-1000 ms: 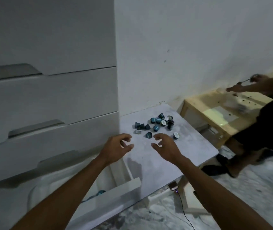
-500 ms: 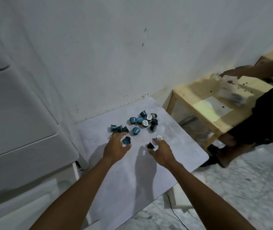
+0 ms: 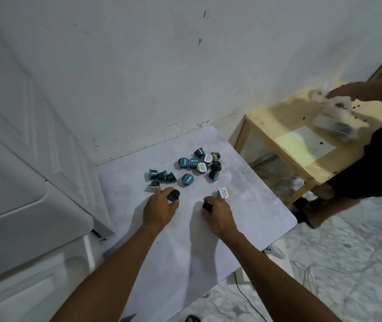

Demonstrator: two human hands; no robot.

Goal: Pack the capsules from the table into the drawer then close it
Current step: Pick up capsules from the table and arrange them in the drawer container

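Pale grey marbled bench (image 3: 208, 240) at frame centre holds scattered teal and black coffee capsules (image 3: 186, 179). My left hand (image 3: 159, 209) pinches one dark capsule (image 3: 173, 195); my right hand (image 3: 220, 213) grips another (image 3: 207, 206). Loose fingertip holds could drop them before the drawer, unseen here.

teal-blue capsules (image 3: 187, 179), some with white-yellow lids; pale grey mottled table (image 3: 243, 205); white wall (image 3: 138, 66); light wooden bench (image 3: 278, 133); white-grey marbled floor (image 3: 347, 263).
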